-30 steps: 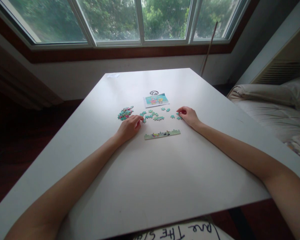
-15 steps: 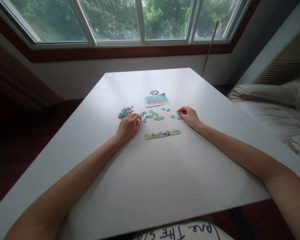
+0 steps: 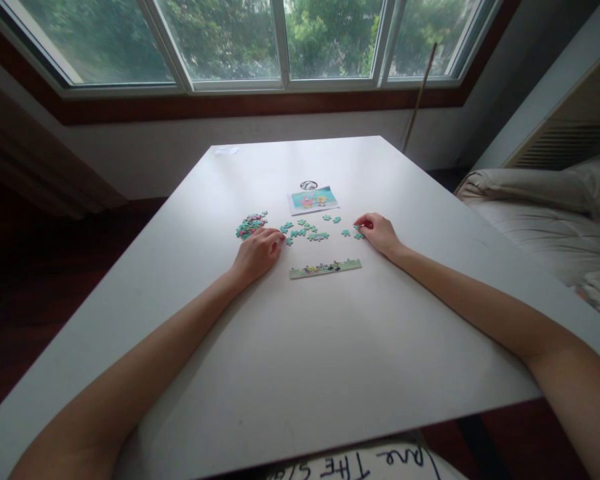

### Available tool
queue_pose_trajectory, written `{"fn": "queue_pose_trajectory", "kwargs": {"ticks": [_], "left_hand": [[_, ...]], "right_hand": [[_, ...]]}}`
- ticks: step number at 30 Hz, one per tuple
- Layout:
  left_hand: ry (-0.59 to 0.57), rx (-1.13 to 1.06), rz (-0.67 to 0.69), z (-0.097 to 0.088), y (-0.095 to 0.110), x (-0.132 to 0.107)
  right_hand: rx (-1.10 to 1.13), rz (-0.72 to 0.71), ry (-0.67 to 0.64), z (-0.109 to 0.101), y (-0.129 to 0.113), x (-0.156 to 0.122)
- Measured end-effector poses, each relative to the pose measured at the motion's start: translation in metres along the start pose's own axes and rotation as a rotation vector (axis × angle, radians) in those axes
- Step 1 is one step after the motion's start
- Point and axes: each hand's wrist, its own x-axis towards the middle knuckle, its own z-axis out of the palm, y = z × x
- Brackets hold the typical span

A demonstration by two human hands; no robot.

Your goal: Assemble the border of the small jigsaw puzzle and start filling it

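Several puzzle pieces (image 3: 298, 233) beside left grip (image 3: 260, 248)

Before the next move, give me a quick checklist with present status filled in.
1. Right hand gripping a piece: cannot tell; its fingers are at one.
2. Left hand apart from the piece pile: cannot tell; they overlap in view.
3. Joined strip apart from both hands: ok.
4. Picture card uncovered: ok.
5. Small pieces all joined: not ok; several lie separate.
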Motion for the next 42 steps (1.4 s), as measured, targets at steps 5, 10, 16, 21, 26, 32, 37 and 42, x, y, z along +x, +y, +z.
{"fn": "queue_pose_trajectory", "kwargs": {"ticks": [5, 10, 16, 21, 26, 32, 37, 42], "left_hand": [[0.004, -0.009, 0.009, 0.000, 0.000, 0.000], [0.007, -0.018, 0.006, -0.001, 0.001, 0.000], [0.002, -0.029, 0.009, -0.001, 0.001, 0.000], [0.009, -0.030, 0.013, -0.001, 0.001, 0.000], [0.013, -0.038, 0.012, 0.001, 0.000, 0.000], [0.014, -0.038, 0.008, -0.002, 0.001, -0.001], [0.008, -0.033, 0.015, -0.006, -0.003, -0.005], [0.011, -0.019, 0.017, -0.005, -0.003, -0.007]], "right_hand": [[-0.003, 0.007, -0.004, -0.002, -0.003, -0.001], [-0.004, 0.004, -0.012, -0.003, -0.003, 0.000], [0.000, -0.002, -0.008, -0.001, -0.001, 0.000], [-0.004, 0.002, -0.019, -0.002, -0.002, 0.000], [-0.012, -0.004, -0.024, -0.002, -0.002, 0.000], [-0.012, -0.037, -0.035, -0.004, -0.004, 0.001], [-0.031, -0.059, -0.052, -0.007, -0.009, 0.002], [-0.138, -0.178, -0.058, -0.008, -0.011, 0.003]]}}
